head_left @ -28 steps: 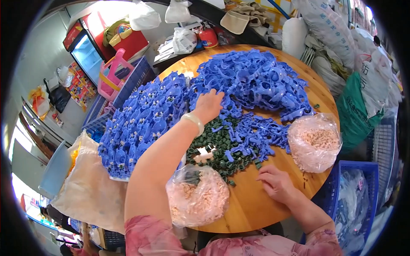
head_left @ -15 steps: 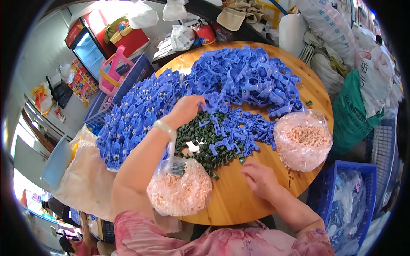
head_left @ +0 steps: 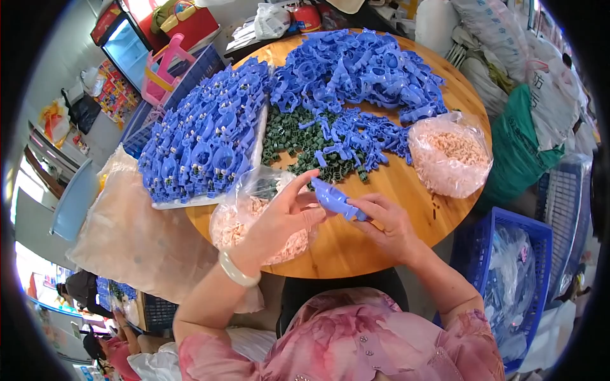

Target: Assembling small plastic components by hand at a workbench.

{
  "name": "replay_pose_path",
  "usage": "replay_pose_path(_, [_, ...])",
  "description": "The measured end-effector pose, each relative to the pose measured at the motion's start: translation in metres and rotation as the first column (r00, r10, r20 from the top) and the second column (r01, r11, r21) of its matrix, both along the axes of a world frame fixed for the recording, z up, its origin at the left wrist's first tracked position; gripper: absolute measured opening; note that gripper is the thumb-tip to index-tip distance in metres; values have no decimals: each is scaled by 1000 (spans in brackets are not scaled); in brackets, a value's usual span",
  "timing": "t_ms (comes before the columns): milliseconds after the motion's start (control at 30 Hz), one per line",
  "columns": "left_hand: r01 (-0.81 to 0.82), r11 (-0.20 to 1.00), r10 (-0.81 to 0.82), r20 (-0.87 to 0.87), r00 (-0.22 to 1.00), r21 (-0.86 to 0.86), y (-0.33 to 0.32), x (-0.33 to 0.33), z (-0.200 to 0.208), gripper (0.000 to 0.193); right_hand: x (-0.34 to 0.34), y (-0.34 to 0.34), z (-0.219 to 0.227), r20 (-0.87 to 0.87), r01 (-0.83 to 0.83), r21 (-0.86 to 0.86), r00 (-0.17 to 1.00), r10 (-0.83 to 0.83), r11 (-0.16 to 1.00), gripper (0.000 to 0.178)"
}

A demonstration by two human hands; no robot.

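Plainly, I had the blue part (head_left: 335, 200) in view above the near side of the table (head_left: 356, 257), tilted, with one end toward each hand. The right hand (head_left: 389, 230) pinched its right end between thumb and fingers. I saw the left hand (head_left: 286, 219) just beside its other end, half open, the index finger stretched out near the tip; I could not tell whether those fingers touched it or held anything small. A pale bracelet (head_left: 239, 270) ringed the left wrist. Partly behind that hand I had a clear bag (head_left: 230, 222) of pinkish bits, and a second bag (head_left: 452, 155) sat at the table's right side. Beyond the hands lay green clips (head_left: 289, 130), partly mixed with small blue pieces (head_left: 365, 143). Past those I saw a big blue heap (head_left: 356, 70), and to its left a white board (head_left: 178, 204) crowded with blue assemblies (head_left: 206, 140)
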State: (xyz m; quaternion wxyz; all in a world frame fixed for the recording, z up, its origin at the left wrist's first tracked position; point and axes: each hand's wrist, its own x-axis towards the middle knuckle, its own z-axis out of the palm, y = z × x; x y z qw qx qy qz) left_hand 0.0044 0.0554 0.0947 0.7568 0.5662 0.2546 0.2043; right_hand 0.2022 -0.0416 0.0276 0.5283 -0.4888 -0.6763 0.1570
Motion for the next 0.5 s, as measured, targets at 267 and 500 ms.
replay_pose_path(267, [-170, 934, 286, 372, 883, -315, -49, 0, -74, 49, -37, -24, 0, 400, 169, 104, 895, -197, 980, 39])
replay_pose_path(500, [-128, 928, 284, 439, 853, -351, -43, -1, -84, 44, 29, 27, -9, 76, 209, -285, 978, -196, 935, 29])
